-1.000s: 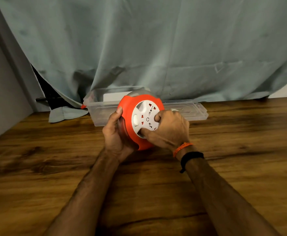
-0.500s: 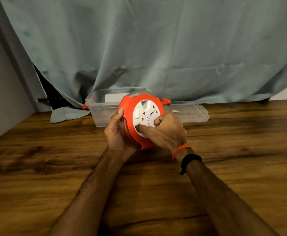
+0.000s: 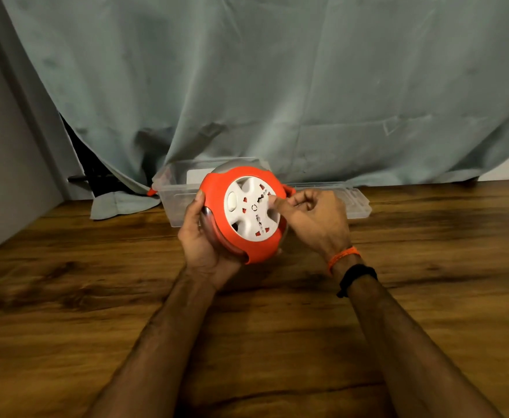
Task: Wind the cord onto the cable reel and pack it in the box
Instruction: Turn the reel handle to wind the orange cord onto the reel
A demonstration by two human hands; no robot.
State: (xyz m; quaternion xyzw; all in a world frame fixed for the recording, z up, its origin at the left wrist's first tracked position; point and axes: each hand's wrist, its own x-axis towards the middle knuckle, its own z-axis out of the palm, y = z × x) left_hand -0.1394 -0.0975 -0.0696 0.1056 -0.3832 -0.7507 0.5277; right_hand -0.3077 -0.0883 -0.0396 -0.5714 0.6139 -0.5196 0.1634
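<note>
Single head view, worn on person's head, looks forward and down, close over both forearms; wooden table [image 3: 66, 297] below, curtain [image 3: 277, 86] ahead.

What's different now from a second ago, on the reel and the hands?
The right hand has lifted its grip off the white socket face, shifting to the right edge with only fingertips touching. The face has turned, and the reel sits slightly higher. Unchanged: the left hand cups the reel's left side, and the clear box lies behind on the table.
</note>
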